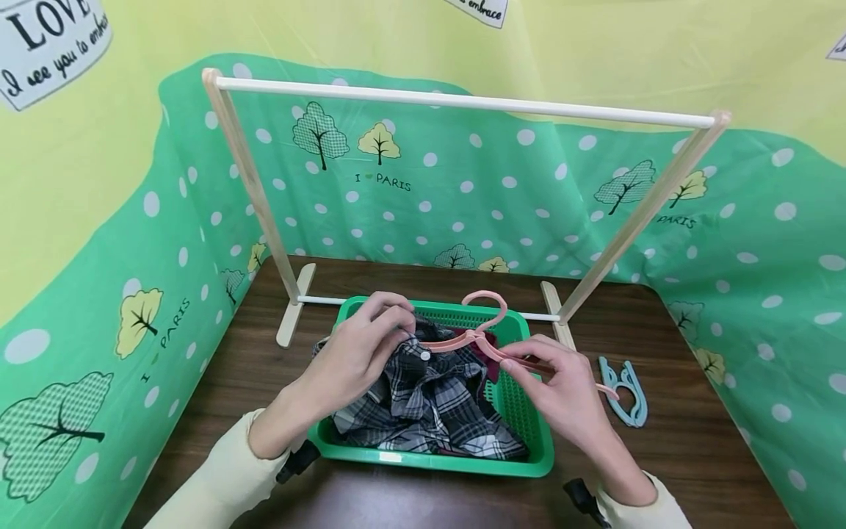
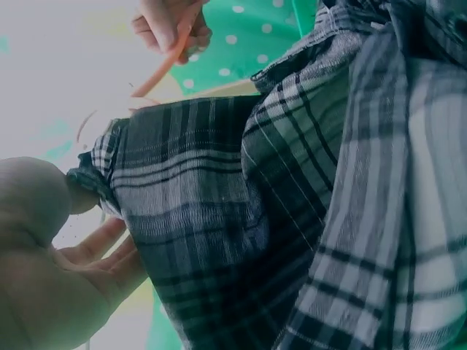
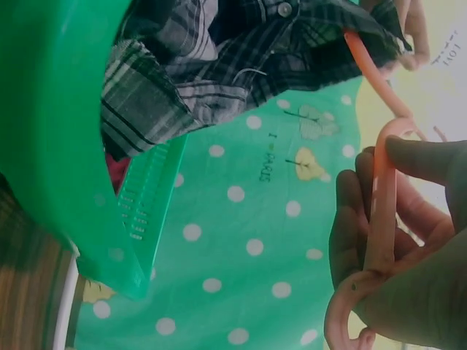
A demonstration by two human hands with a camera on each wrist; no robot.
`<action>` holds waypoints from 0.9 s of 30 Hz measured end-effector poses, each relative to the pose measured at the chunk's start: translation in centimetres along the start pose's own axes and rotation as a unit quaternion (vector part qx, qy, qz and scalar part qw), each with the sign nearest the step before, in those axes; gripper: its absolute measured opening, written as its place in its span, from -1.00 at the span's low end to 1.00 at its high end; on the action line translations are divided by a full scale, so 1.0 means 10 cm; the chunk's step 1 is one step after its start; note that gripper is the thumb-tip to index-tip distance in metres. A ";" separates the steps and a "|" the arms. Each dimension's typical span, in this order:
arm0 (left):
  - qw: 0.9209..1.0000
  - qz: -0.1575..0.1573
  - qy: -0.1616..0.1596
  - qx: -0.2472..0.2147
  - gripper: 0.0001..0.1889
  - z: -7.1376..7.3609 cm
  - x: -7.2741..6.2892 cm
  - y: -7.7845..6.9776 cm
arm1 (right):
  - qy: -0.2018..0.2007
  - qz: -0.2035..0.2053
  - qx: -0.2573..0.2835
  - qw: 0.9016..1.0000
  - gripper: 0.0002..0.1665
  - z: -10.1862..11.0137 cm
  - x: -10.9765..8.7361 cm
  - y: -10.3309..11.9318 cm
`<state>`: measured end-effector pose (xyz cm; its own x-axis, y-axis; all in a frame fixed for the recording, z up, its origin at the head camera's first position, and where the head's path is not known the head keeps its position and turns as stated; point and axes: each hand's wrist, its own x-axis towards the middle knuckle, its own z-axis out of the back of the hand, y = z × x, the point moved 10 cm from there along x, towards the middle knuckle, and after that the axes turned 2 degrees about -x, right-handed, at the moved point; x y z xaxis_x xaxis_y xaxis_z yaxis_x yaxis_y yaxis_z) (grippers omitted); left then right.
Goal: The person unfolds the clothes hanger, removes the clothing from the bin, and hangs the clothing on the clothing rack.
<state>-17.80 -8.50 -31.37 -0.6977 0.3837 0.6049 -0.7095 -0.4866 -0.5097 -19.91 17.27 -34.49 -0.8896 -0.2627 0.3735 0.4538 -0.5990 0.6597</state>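
Observation:
Dark plaid fabric, a shirt [image 1: 436,397] with a white button, lies bunched over the green basket [image 1: 542,455]. My left hand [image 1: 366,345] pinches the shirt's upper edge between thumb and fingers; the left wrist view shows the gathered cloth [image 2: 98,175] at the thumb. My right hand [image 1: 562,382] grips one arm of a pink clothes hanger [image 1: 485,345], thumb on top. The hanger's other arm goes into the shirt near my left hand, and its hook points up. In the right wrist view the hanger [image 3: 383,204] crosses the right palm.
Behind the basket stands a wooden rack with a white rail [image 1: 463,103]. A folded blue hanger [image 1: 624,393] lies on the brown table [image 1: 687,455] at the right. Dark red cloth [image 1: 489,360] shows inside the basket. A green and yellow printed sheet [image 1: 423,206] hangs around the table.

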 end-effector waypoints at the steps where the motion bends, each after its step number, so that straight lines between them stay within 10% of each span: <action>1: 1.000 0.000 -0.006 -0.003 -0.87 0.01 0.00 -0.01 | -0.001 -0.002 0.000 1.000 -0.75 0.00 0.00 0.00; 27: 0.989 0.078 -0.069 -0.108 -0.90 -0.08 0.08 -0.15 | 0.005 -0.001 0.062 0.998 -0.80 -0.28 -0.04 0.28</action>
<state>-17.40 -6.82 -30.59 -0.7902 0.1989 0.5796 -0.6100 -0.3467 -0.7126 -18.47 13.59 -34.62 -0.8912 -0.2684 0.3658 0.4535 -0.5024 0.7362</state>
